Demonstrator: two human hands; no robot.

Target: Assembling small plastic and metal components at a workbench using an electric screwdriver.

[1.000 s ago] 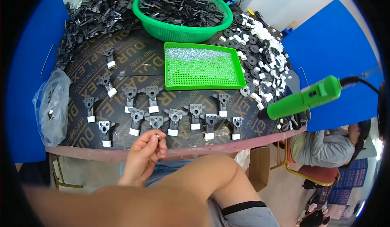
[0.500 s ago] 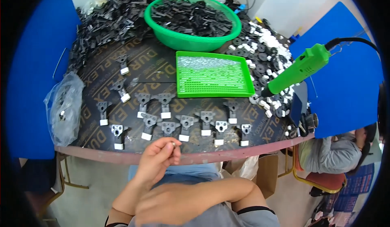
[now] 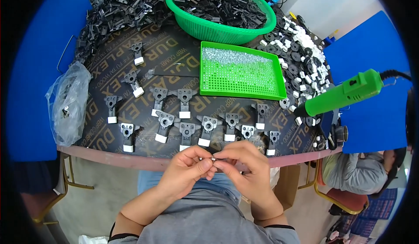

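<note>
Both of my hands meet just over the front edge of the table, fingertips pinched and almost touching. Tiny shiny metal pieces show between the fingertips; their exact kind is too small to make out. My left hand is closed with thumb against forefinger, and my right hand pinches at the same spot from the other side. Just beyond them lie several black plastic brackets with a round hole and a white end block, among them one bracket above my fingers and another beside it, its white end close to my left hand.
A green tray of small silvery pieces lies mid-table. Behind it stands a green basket heaped with black parts; more are piled left. A green electric screwdriver hangs at right over white blocks and black discs. A plastic bag lies left.
My right hand has come up from across my body to meet the left at the fingertips. My left hand has shifted right. The view has tilted, and the screwdriver appears farther right and lower.
</note>
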